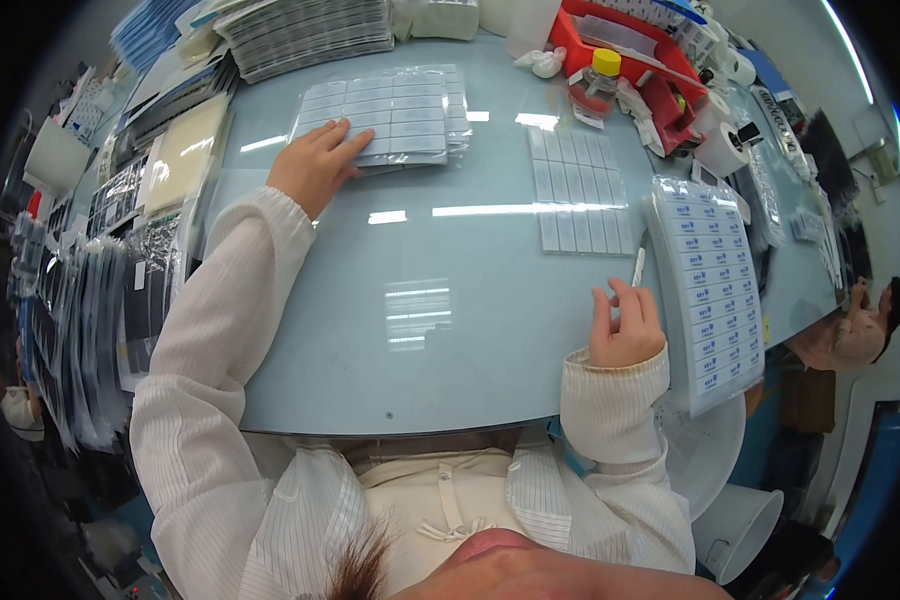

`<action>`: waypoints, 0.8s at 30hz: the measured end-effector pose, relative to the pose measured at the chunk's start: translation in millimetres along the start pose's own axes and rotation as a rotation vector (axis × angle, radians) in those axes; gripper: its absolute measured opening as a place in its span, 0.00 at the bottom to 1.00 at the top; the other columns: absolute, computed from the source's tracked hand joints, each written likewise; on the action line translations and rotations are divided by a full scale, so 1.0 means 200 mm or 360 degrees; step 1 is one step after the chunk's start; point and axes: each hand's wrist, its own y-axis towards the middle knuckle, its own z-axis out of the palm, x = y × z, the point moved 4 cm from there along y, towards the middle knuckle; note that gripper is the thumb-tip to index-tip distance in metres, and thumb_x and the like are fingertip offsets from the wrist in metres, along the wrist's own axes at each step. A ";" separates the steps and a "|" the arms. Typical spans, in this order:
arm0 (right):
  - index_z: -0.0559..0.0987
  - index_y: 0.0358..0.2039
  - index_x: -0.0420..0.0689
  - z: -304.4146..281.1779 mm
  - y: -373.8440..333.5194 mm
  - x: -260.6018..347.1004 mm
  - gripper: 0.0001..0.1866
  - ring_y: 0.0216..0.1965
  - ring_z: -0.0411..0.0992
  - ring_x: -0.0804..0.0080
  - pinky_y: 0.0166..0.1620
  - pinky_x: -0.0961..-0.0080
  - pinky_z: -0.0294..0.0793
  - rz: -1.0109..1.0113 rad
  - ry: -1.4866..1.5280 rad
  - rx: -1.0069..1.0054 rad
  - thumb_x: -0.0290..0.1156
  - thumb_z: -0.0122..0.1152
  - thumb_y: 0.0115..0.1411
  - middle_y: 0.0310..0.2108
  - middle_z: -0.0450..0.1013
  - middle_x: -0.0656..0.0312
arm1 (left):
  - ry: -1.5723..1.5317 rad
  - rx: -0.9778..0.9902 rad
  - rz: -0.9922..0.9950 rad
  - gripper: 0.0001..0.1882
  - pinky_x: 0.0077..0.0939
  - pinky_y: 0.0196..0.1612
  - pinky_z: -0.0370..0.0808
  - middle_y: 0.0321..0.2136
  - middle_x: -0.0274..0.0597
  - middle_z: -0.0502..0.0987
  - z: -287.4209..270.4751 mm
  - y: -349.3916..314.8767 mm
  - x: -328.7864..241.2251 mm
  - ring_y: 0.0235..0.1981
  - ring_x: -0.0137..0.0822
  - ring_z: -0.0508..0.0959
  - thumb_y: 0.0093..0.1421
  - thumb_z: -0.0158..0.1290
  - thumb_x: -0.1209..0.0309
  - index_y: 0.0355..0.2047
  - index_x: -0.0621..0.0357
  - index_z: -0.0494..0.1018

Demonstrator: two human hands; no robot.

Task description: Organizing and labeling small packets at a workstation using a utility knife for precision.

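Observation:
My left hand (316,165) lies on the lower left corner of a stack of clear-wrapped sheets (395,115), its fingers apart and resting on the top one. The sheets carry a grid of pale rectangular pieces. Lower right on the table, my right hand (628,325) is closed, with a slim white pen-like tool (639,264) sticking up from its fingers; its lower end is hidden. Beyond this hand lies a single sheet of pale oblong pieces (580,190). Just right of the hand is a thick stack of white label sheets with blue print (712,290).
A yellow-capped bottle (597,85) stands before a red bin (573,40) at the back right. Tall stacks of sheets (305,35) fill the back left. Plastic-sleeved sheets (75,330) hang along the left side. A white bucket (738,535) sits below the table's right edge.

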 end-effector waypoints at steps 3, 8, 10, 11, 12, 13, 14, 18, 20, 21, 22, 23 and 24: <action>0.81 0.32 0.39 -0.01 0.02 0.10 0.07 0.12 0.67 0.75 0.18 0.81 0.68 -0.0015 0.0363 0.0037 0.26 0.67 0.53 0.24 0.74 0.60 | -0.0124 -0.0011 0.0029 0.23 0.31 0.51 0.76 0.48 0.44 0.77 -0.02 0.00 0.03 0.48 0.43 0.77 0.53 0.58 0.77 0.51 0.49 0.73; 0.81 0.31 0.39 0.03 0.05 0.21 0.05 0.14 0.68 0.76 0.18 0.83 0.66 -0.0101 0.0683 0.0172 0.24 0.66 0.53 0.22 0.74 0.61 | -0.0051 -0.0139 0.0115 0.18 0.31 0.46 0.78 0.42 0.43 0.80 -0.07 0.02 0.04 0.44 0.42 0.79 0.53 0.56 0.80 0.45 0.53 0.76; 0.81 0.31 0.38 0.06 0.05 0.23 0.04 0.15 0.68 0.76 0.18 0.83 0.66 -0.0144 0.0695 0.0205 0.24 0.66 0.54 0.22 0.74 0.60 | -0.0010 -0.0212 0.0154 0.16 0.32 0.45 0.78 0.40 0.42 0.80 -0.08 0.03 0.04 0.43 0.41 0.80 0.53 0.54 0.81 0.42 0.55 0.77; 0.80 0.31 0.38 0.07 0.05 0.24 0.04 0.16 0.68 0.76 0.19 0.83 0.66 -0.0143 0.0689 0.0264 0.24 0.66 0.54 0.22 0.74 0.60 | -0.0074 -0.0214 0.0101 0.14 0.31 0.42 0.78 0.37 0.41 0.81 -0.09 0.04 0.05 0.39 0.40 0.80 0.53 0.54 0.81 0.41 0.53 0.77; 0.80 0.31 0.38 0.08 0.04 0.24 0.04 0.16 0.68 0.76 0.19 0.83 0.66 -0.0161 0.0698 0.0248 0.24 0.66 0.54 0.22 0.74 0.60 | -0.0132 -0.0171 0.0005 0.13 0.30 0.39 0.78 0.34 0.40 0.81 -0.09 0.05 0.06 0.36 0.40 0.81 0.54 0.54 0.80 0.39 0.52 0.77; 0.80 0.30 0.38 0.10 0.04 0.24 0.04 0.16 0.68 0.76 0.19 0.83 0.66 -0.0152 0.0724 0.0305 0.24 0.65 0.54 0.22 0.74 0.60 | -0.0146 -0.0215 0.0051 0.13 0.30 0.39 0.78 0.34 0.40 0.81 -0.11 0.06 0.05 0.36 0.40 0.81 0.54 0.54 0.80 0.39 0.52 0.77; 0.80 0.30 0.38 0.11 0.04 0.24 0.03 0.17 0.68 0.75 0.20 0.83 0.67 -0.0144 0.0743 0.0361 0.24 0.65 0.55 0.21 0.74 0.60 | -0.0175 -0.0199 -0.0055 0.10 0.29 0.36 0.77 0.31 0.39 0.81 -0.11 0.07 0.07 0.33 0.39 0.80 0.53 0.56 0.78 0.36 0.51 0.77; 0.81 0.30 0.38 0.14 0.03 0.23 0.03 0.17 0.69 0.75 0.21 0.82 0.67 -0.0131 0.0782 0.0373 0.24 0.64 0.55 0.21 0.74 0.60 | -0.0379 -0.0201 -0.0205 0.06 0.28 0.30 0.74 0.25 0.38 0.79 -0.16 0.08 0.10 0.28 0.40 0.78 0.48 0.63 0.74 0.27 0.53 0.76; 0.81 0.30 0.38 0.15 0.03 0.22 0.04 0.17 0.69 0.74 0.22 0.80 0.68 -0.0087 0.0787 0.0431 0.25 0.64 0.56 0.21 0.74 0.60 | -0.0597 -0.0056 -0.0226 0.07 0.28 0.31 0.74 0.24 0.38 0.78 -0.18 0.09 0.12 0.27 0.40 0.78 0.47 0.64 0.73 0.26 0.53 0.76; 0.81 0.30 0.38 0.16 0.03 0.22 0.04 0.17 0.69 0.74 0.22 0.80 0.68 -0.0096 0.0793 0.0429 0.25 0.64 0.56 0.21 0.74 0.60 | -0.0786 0.0089 -0.0266 0.07 0.28 0.31 0.74 0.24 0.38 0.78 -0.17 0.09 0.12 0.27 0.40 0.77 0.47 0.64 0.73 0.26 0.53 0.76; 0.82 0.30 0.38 0.16 0.03 0.22 0.04 0.17 0.70 0.74 0.22 0.80 0.68 -0.0091 0.0808 0.0434 0.25 0.64 0.56 0.21 0.75 0.59 | -0.0811 0.0043 -0.0208 0.07 0.28 0.31 0.74 0.24 0.38 0.78 -0.19 0.09 0.10 0.27 0.40 0.77 0.47 0.64 0.73 0.26 0.53 0.76; 0.82 0.30 0.38 0.16 0.03 0.22 0.04 0.17 0.70 0.73 0.22 0.79 0.69 -0.0062 0.0805 0.0464 0.26 0.64 0.56 0.21 0.75 0.59 | -0.0698 -0.0159 -0.0138 0.07 0.28 0.30 0.74 0.24 0.38 0.78 -0.24 0.07 0.08 0.26 0.41 0.77 0.47 0.64 0.73 0.26 0.54 0.76; 0.82 0.30 0.38 0.16 0.03 0.22 0.04 0.17 0.70 0.73 0.22 0.79 0.69 -0.0088 0.0824 0.0452 0.26 0.64 0.56 0.21 0.75 0.59 | -0.0575 -0.0312 -0.0111 0.07 0.29 0.29 0.74 0.23 0.39 0.78 -0.28 0.05 0.06 0.26 0.41 0.77 0.47 0.64 0.74 0.26 0.54 0.76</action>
